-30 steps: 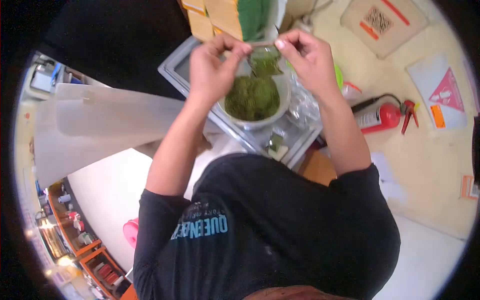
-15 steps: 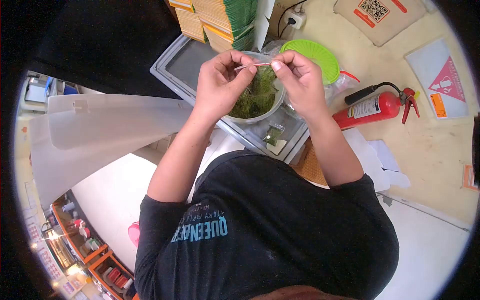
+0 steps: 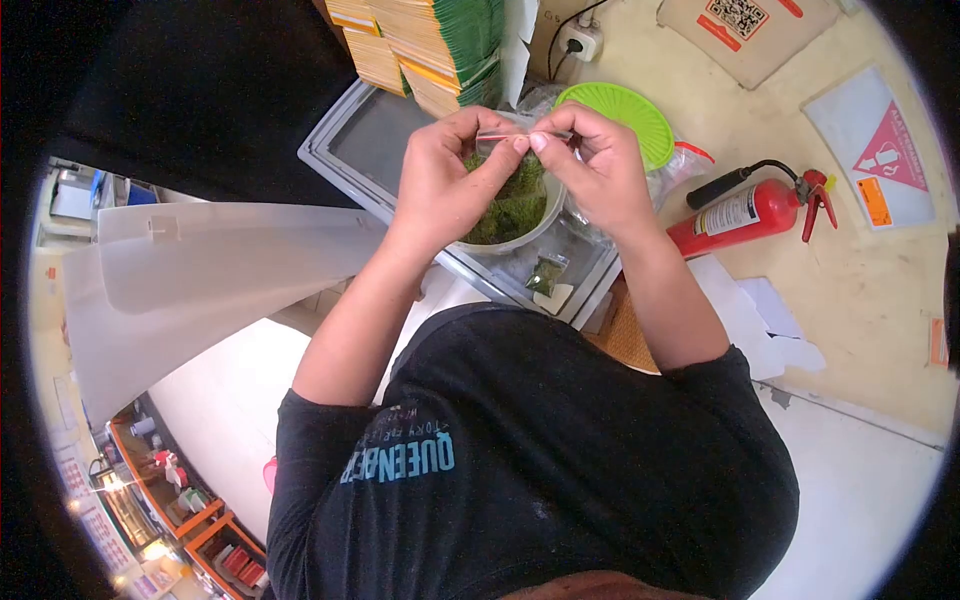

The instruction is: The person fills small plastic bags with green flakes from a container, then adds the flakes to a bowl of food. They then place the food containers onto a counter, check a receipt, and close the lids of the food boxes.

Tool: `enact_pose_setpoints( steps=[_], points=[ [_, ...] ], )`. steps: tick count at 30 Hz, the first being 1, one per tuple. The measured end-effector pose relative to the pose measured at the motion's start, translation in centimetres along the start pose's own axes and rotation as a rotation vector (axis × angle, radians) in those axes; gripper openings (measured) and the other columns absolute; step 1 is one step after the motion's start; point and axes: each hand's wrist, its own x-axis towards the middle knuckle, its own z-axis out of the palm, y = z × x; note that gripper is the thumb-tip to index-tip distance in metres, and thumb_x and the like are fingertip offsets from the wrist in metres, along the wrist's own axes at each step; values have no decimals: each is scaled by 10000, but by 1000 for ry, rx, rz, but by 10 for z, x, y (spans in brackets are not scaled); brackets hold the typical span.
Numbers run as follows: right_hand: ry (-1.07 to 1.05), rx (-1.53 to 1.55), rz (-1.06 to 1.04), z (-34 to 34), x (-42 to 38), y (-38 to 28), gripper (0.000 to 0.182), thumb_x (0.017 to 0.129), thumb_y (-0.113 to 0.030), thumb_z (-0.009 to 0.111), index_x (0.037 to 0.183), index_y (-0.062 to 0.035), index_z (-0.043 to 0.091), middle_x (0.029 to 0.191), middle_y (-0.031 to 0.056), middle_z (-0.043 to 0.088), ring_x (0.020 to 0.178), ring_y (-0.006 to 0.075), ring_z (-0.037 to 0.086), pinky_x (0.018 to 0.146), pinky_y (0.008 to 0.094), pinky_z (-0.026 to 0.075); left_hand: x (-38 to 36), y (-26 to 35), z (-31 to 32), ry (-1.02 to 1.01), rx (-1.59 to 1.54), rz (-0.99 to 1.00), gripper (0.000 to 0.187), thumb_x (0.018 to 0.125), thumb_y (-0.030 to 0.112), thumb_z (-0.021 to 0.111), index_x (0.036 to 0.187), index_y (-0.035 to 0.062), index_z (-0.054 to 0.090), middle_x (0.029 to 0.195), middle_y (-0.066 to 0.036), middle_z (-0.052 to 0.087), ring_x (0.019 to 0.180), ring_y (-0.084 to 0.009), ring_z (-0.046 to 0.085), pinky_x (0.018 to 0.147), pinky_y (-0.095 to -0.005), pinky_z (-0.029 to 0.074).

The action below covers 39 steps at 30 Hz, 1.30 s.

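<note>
My left hand (image 3: 445, 180) and my right hand (image 3: 590, 165) meet above a white bowl (image 3: 530, 228) filled with green dried leaves. Together they pinch the top edge of a small clear plastic bag (image 3: 505, 137), thumbs and forefingers pressed along its strip. The bag hangs over the bowl and its lower part is hidden behind my fingers. The bowl sits on a grey tray (image 3: 375, 130). A small filled packet (image 3: 547, 275) lies on the tray just in front of the bowl.
A green lid (image 3: 620, 108) lies behind the bowl. Stacks of yellow and green packets (image 3: 430, 40) stand at the back. A red fire extinguisher (image 3: 745, 215) lies to the right. White paper sheets (image 3: 760, 310) are on the floor. A white panel (image 3: 200, 260) extends left.
The view has shifted so the bowl sits lower. My hands have drawn closer together, fingertips now touching along the bag's top edge. The open bag over the bowl is now pressed flat.
</note>
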Motion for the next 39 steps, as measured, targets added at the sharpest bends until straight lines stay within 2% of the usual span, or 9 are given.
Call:
enact_pose_setpoints(
  steps=[12, 16, 18, 22, 24, 26, 30, 35, 39],
  points=[
    [-7, -207, -112, -13, -25, -4, 142, 909, -130, 731, 884, 7, 703, 816, 66, 672, 763, 146, 602, 724, 284, 465, -20, -18, -3, -48, -142, 53, 108, 927, 42, 711, 968, -57, 715, 987, -112, 750, 956, -118, 659, 882, -271, 513],
    [-53, -47, 122, -17, -52, 9, 161, 952, -121, 699, 1016, 26, 678, 880, 31, 654, 826, 108, 576, 779, 261, 458, -38, -37, -13, -57, 16, 170, 88, 941, 22, 680, 970, -57, 702, 1031, -129, 744, 980, -169, 679, 1002, -360, 500],
    [69, 259, 354, -23, -83, 45, 217, 974, -164, 678, 1083, 24, 664, 879, 37, 650, 842, 109, 582, 806, 264, 468, -58, -34, -30, 26, -37, 116, 81, 957, 33, 652, 958, -45, 674, 1014, -144, 729, 1011, -220, 684, 1046, -415, 484],
    [-107, -537, 687, -42, -192, 217, 400, 928, -290, 718, 1190, 0, 633, 1054, 174, 692, 945, 311, 688, 902, 390, 530, -113, -42, -70, 225, -234, 21, 106, 1003, 100, 596, 1024, -4, 589, 1006, -145, 698, 1001, -228, 677, 1003, -406, 511],
    [-52, -970, 339, -24, -243, 289, 426, 915, -325, 715, 1196, -16, 634, 1076, 194, 695, 960, 399, 676, 886, 466, 528, -146, -49, -85, 321, -365, -74, 120, 1018, 131, 576, 1055, 20, 549, 1023, -134, 682, 985, -214, 668, 963, -387, 527],
    [-81, -898, 416, -6, -244, 297, 360, 912, -315, 701, 1118, -21, 673, 981, 193, 705, 949, 410, 676, 868, 507, 524, -184, -65, -104, 409, -398, -198, 134, 1028, 157, 563, 1076, 42, 516, 1047, -117, 668, 965, -193, 658, 913, -364, 541],
    [-182, -627, 660, -5, -245, 311, 248, 882, -220, 749, 953, 4, 668, 823, 128, 662, 771, 257, 636, 748, 382, 515, -231, -84, -118, 514, -323, -453, 111, 1006, 140, 623, 1023, 34, 597, 1010, -77, 670, 915, -126, 645, 791, -277, 530],
    [-580, -538, 569, 49, -182, 158, 207, 867, -204, 751, 887, -16, 666, 838, 116, 650, 778, 234, 630, 732, 362, 498, -281, -76, -137, 473, -377, -608, 57, 933, 88, 704, 948, 40, 678, 1165, -94, 678, 1040, -132, 622, 865, -300, 510],
    [-579, -391, 281, 157, -142, 79, 188, 869, -177, 752, 897, -11, 669, 834, 107, 644, 796, 224, 635, 756, 352, 503, -287, -56, -161, 85, 9, -274, 58, 808, 64, 772, 836, 46, 724, 1436, -216, 537, 1421, -324, 430, 1162, -458, 325]
  ],
)
